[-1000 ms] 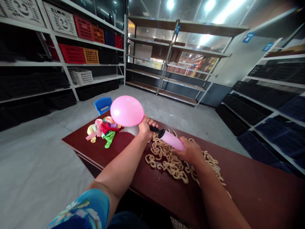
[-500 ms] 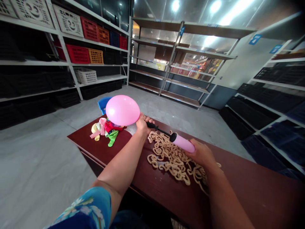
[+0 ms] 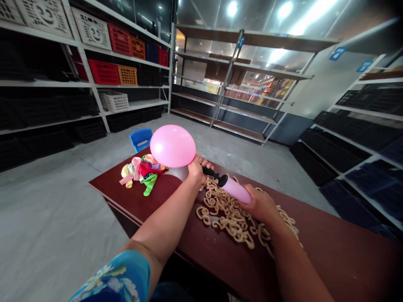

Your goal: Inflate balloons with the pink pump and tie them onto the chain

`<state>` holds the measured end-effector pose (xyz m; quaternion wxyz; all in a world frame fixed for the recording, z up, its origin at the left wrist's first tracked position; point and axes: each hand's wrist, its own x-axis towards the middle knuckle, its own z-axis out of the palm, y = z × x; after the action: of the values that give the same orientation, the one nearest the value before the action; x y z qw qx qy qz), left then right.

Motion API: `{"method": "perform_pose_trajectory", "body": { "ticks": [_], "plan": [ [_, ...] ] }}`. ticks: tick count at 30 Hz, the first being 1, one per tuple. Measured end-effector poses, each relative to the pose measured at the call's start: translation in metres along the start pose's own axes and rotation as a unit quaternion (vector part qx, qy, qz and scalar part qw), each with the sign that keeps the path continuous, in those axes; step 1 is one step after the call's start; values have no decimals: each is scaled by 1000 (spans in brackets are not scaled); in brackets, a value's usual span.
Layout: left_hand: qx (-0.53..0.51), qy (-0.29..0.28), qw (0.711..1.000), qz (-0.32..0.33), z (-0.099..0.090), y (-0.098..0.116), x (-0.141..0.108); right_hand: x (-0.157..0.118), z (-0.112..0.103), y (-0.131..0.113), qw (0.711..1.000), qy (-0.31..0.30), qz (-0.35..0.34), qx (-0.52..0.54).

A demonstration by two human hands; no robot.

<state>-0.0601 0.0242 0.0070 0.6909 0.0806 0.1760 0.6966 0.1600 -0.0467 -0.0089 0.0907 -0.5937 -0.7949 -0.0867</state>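
Note:
A pink inflated balloon (image 3: 173, 146) bulges out to the left of my left hand (image 3: 198, 170). That hand is closed around the balloon's neck and the black end of a hand pump; its fingers hide where the two meet. My right hand (image 3: 260, 203) is wrapped round the far end of the pump's pink barrel (image 3: 235, 190). The black rod between handle and barrel is almost fully pushed in. Beneath the pump lies a heap of beige, curled, rope-like pieces (image 3: 233, 226). Several limp balloons (image 3: 138, 172) in mixed colours lie left of my left hand.
Everything on top rests on a dark red table (image 3: 201, 256). A blue chair (image 3: 140, 139) stands behind its far left edge. Shelves with plastic crates (image 3: 103, 72) line the left, more racks (image 3: 226, 84) stand at the back, and dark bins (image 3: 355, 155) fill the right.
My hands have come closer together, so the pump's rod shows shorter. The balloon and my left hand have shifted right, and my right hand slightly left, uncovering more of the blue chair.

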Motion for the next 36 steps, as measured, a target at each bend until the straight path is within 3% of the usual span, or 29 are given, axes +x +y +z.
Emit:
{"method": "perform_pose_trajectory", "body": {
  "ticks": [7,20,24,31,36],
  "plan": [
    [-20,34,998,52,-7,19,10,-8,1,43,1000,-10,2,28],
    [7,-14,1000,-23,-1,-18,-3,0,8,-8,999,31,-21,7],
    [12,1,1000,-4,3,-9,-3,1,4,1,1000,19,-9,19],
    [1,50,997,60,2,20,5,-6,-1,41,999,-15,19,48],
    [-2,55,997,61,-2,19,7,-7,-2,33,999,-22,33,20]
  ]
}}
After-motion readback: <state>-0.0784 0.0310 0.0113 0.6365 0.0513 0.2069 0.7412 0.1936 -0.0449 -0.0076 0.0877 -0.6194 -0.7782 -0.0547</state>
